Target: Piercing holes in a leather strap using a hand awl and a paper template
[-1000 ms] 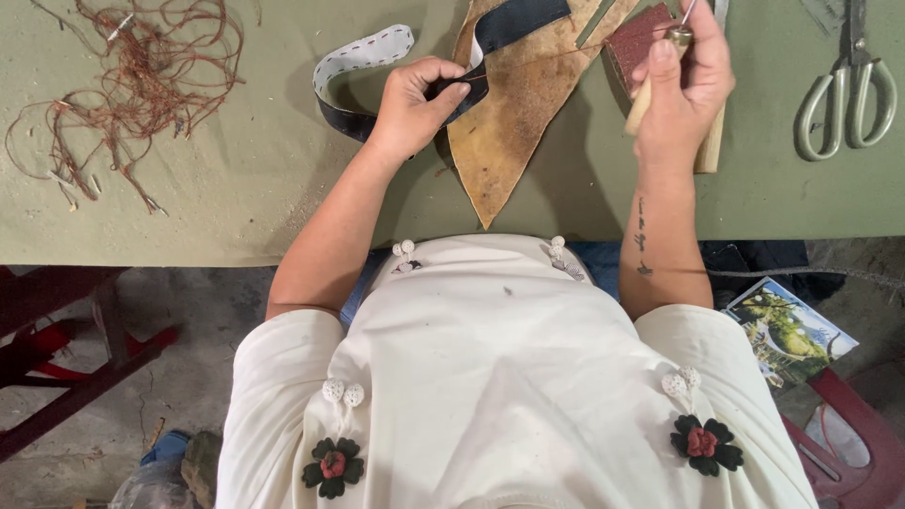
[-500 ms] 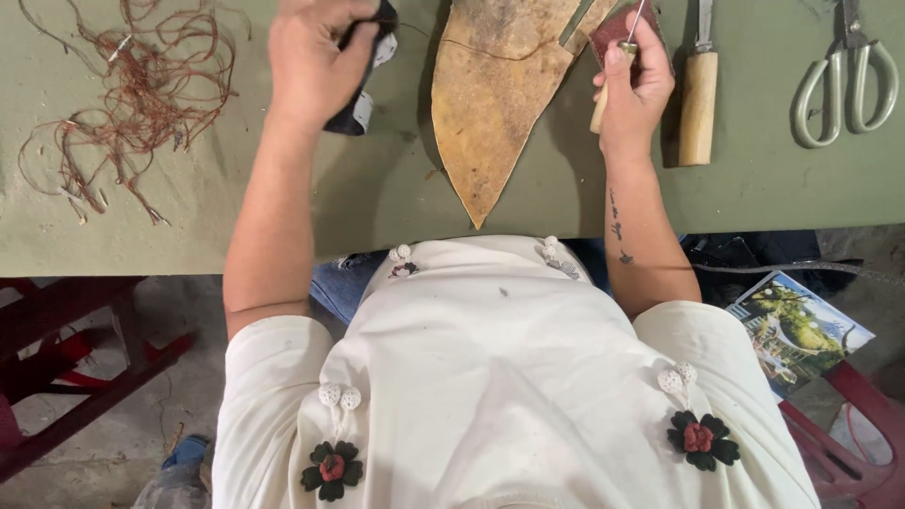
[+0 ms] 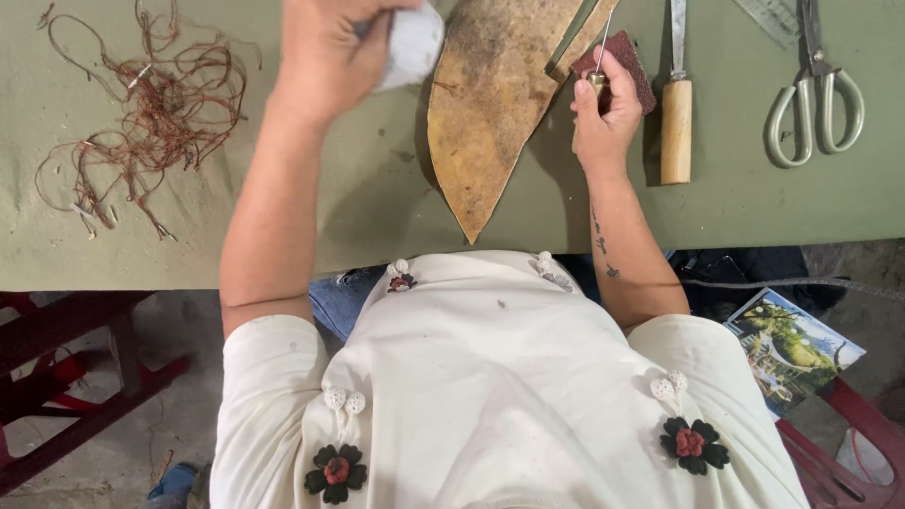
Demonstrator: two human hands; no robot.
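Two hands are working at the bench's far edge: the left hand (image 3: 330,52) is gripping a pale strip (image 3: 410,42), the right hand (image 3: 603,113) is pinching what may be an awl (image 3: 597,80) beside the leather piece (image 3: 490,104), apparently mid-job.

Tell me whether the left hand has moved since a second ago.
Yes. The left hand, gripping a pale strap, has lifted off the tan leather piece and swung leftward, toward the tangle of reddish thread.
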